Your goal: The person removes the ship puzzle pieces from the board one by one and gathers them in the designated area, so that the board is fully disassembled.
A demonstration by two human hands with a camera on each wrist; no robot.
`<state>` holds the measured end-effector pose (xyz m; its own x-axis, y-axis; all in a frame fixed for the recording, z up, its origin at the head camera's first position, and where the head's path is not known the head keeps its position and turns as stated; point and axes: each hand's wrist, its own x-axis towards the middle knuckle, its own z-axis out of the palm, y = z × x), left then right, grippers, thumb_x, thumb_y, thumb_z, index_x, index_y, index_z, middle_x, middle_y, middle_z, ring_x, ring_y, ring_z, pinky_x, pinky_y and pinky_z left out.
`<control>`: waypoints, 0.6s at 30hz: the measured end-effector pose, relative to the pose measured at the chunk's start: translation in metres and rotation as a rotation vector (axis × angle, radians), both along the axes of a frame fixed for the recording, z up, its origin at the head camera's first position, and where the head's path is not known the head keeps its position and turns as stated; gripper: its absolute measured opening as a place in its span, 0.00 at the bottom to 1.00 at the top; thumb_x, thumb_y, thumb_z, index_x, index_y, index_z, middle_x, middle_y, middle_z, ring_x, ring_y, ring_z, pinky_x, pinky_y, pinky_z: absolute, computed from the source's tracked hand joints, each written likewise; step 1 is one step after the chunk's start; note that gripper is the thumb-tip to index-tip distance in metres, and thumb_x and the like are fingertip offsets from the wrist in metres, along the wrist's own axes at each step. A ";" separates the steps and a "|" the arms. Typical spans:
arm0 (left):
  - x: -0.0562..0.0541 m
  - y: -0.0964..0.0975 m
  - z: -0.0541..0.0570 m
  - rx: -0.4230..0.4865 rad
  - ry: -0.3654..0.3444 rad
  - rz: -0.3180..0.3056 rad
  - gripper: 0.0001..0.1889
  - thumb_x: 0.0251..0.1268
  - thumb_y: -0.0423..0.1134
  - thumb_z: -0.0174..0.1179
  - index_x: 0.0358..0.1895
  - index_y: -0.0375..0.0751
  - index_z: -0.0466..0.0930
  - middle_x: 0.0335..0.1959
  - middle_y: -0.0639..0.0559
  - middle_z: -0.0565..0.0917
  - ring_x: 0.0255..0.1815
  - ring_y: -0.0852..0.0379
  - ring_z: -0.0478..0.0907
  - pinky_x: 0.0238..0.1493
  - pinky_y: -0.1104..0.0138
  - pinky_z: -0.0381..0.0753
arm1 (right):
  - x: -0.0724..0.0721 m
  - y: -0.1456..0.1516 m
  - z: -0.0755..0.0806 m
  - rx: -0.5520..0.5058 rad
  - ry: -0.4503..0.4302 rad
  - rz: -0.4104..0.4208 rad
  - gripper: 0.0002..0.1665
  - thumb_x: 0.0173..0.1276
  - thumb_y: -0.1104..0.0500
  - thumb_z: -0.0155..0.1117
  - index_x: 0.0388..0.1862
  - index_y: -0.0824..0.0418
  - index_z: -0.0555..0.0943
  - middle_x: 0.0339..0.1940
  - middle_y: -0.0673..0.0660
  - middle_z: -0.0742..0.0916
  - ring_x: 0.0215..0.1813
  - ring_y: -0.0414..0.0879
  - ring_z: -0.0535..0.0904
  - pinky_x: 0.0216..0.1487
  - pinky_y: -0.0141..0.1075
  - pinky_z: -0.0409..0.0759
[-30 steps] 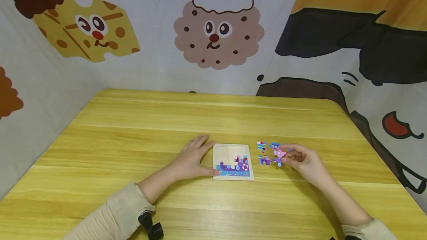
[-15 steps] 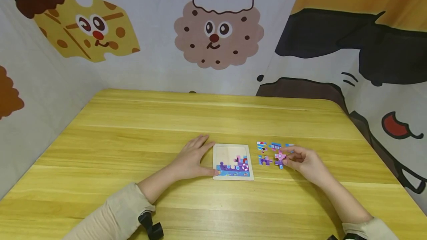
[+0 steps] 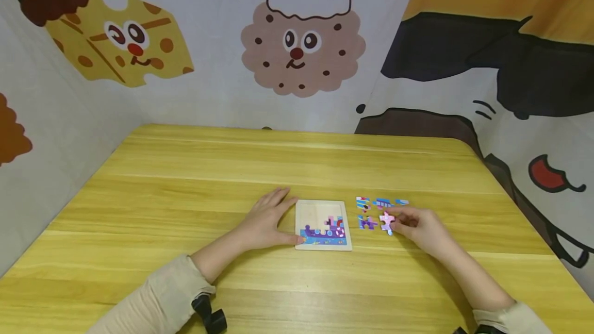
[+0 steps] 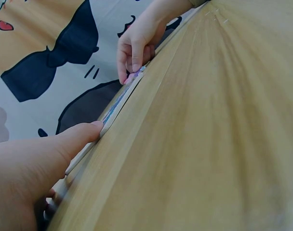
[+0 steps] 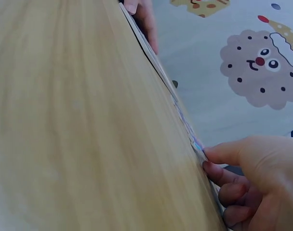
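A square wooden puzzle frame (image 3: 324,250) lies on the table, its lower part filled with a blue and purple boat picture and its upper part bare wood. My left hand (image 3: 262,223) rests at the frame's left side, fingers spread, the thumb on the lower left corner. To the right of the frame, my right hand (image 3: 419,226) pinches a pink jigsaw piece (image 3: 386,220) between thumb and fingertips. Near it lie a purple piece (image 3: 366,222), a striped piece (image 3: 363,203) and a blue piece (image 3: 383,203). Another blue piece (image 3: 401,202) is partly behind the right hand.
The wooden table (image 3: 223,164) reaches back to a cloth wall (image 3: 209,102) printed with cartoon food figures. A black strap (image 3: 210,314) hangs from the left wrist.
My right hand has drawn the pink piece slightly down and toward me, and the piece has turned a little. The blue pieces behind it show more. My left hand has stayed in place.
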<state>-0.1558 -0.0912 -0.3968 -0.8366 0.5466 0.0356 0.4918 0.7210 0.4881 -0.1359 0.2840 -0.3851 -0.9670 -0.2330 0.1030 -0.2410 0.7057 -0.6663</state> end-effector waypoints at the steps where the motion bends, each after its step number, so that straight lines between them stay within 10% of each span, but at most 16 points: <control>1: 0.000 0.000 0.000 0.001 0.000 0.000 0.53 0.50 0.71 0.61 0.75 0.43 0.57 0.77 0.43 0.47 0.76 0.44 0.40 0.71 0.49 0.40 | 0.001 -0.001 0.000 0.010 0.002 0.000 0.17 0.64 0.62 0.68 0.52 0.63 0.83 0.31 0.51 0.83 0.30 0.42 0.74 0.28 0.32 0.74; 18: 0.000 0.000 0.000 0.000 0.002 -0.005 0.53 0.50 0.71 0.60 0.75 0.43 0.56 0.77 0.43 0.47 0.76 0.44 0.39 0.71 0.49 0.40 | 0.006 -0.004 -0.003 0.125 0.136 0.011 0.16 0.64 0.61 0.68 0.51 0.61 0.84 0.23 0.47 0.75 0.24 0.39 0.66 0.23 0.31 0.66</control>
<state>-0.1556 -0.0917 -0.3970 -0.8338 0.5508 0.0368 0.4962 0.7186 0.4873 -0.1302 0.2798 -0.3885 -0.9435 -0.2627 0.2019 -0.3309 0.7776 -0.5346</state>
